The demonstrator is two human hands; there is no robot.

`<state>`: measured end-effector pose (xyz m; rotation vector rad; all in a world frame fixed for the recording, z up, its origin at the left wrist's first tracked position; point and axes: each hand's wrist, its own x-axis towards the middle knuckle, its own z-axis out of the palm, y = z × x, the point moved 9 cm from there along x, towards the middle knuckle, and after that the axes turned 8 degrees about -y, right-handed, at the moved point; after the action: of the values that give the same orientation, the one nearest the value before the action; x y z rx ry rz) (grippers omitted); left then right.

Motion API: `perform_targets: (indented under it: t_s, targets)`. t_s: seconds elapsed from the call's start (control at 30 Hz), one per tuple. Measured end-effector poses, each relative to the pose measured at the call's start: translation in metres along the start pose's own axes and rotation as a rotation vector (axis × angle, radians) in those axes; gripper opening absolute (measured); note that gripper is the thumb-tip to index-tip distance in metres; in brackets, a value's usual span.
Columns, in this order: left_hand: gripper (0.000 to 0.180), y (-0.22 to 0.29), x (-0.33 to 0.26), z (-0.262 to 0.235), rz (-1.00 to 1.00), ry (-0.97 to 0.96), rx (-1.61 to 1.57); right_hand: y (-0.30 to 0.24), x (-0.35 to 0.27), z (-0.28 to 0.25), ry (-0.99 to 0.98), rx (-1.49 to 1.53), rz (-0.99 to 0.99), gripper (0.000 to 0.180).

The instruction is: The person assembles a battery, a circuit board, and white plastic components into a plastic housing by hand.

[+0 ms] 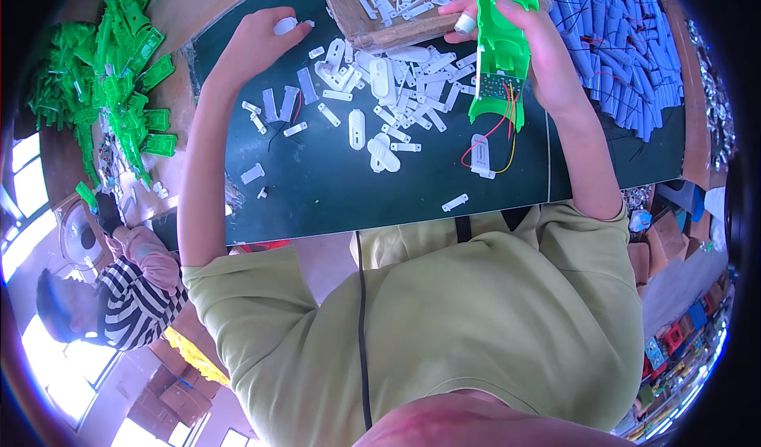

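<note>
My left hand (265, 39) is at the far left of the table, its thumb and fingers closed on a small white oval plastic piece (285, 25). On the far right side, my right hand (543, 47) grips a bright green plastic housing (499, 39), held lengthwise away from me. A small white cylinder (465, 24) sits by the fingers of that same hand. Inside the housing's near end shows a circuit board (493, 87). Red and yellow wires run from it to a flat white module (481, 155) on the table. Between my hands spreads a heap of white plastic parts (412, 90).
A cardboard tray (349, 27) of white pieces stands at the far edge. Blue wired packs (610, 51) pile up at right, green housings (119, 59) at left. Loose bluish-grey modules (279, 104) lie on the dark table (317, 201). Another person (131, 304) sits at left near a fan (77, 233).
</note>
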<state>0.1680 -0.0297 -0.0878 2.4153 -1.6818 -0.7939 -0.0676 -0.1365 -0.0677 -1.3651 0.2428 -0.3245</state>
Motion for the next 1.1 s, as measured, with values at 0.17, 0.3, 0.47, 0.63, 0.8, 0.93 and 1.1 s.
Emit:
perform_targets:
  t_s: [0.17, 0.3, 0.47, 0.63, 0.8, 0.93, 1.1]
  targets:
    - [0.025, 0.025, -0.017, 0.013, 0.098, 0.085, -0.111, 0.006, -0.004, -0.003, 0.1, 0.025, 0.132, 0.036]
    - [0.028, 0.046, -0.025, 0.029, 0.073, 0.077, 0.044, 0.006, -0.004, -0.002, 0.106, 0.04, 0.129, 0.034]
    - [0.027, 0.046, -0.031, 0.03, -0.027, -0.056, 0.049, 0.01, -0.006, -0.005, 0.109, 0.059, 0.168, 0.032]
    - [0.03, 0.036, -0.023, 0.032, -0.097, -0.071, 0.193, 0.002, -0.006, 0.0, 0.085, 0.011, 0.138, 0.031]
    - [0.029, 0.01, -0.014, 0.011, -0.034, 0.052, -0.153, 0.005, -0.006, -0.001, 0.113, 0.014, 0.15, 0.034]
    - [0.027, -0.008, -0.042, 0.001, 0.035, 0.389, -0.495, 0.001, -0.003, 0.002, -0.018, 0.011, 0.039, 0.041]
    - [0.028, -0.065, -0.066, -0.029, -0.175, 0.574, -0.395, -0.002, -0.003, 0.0, -0.033, 0.003, -0.059, 0.041]
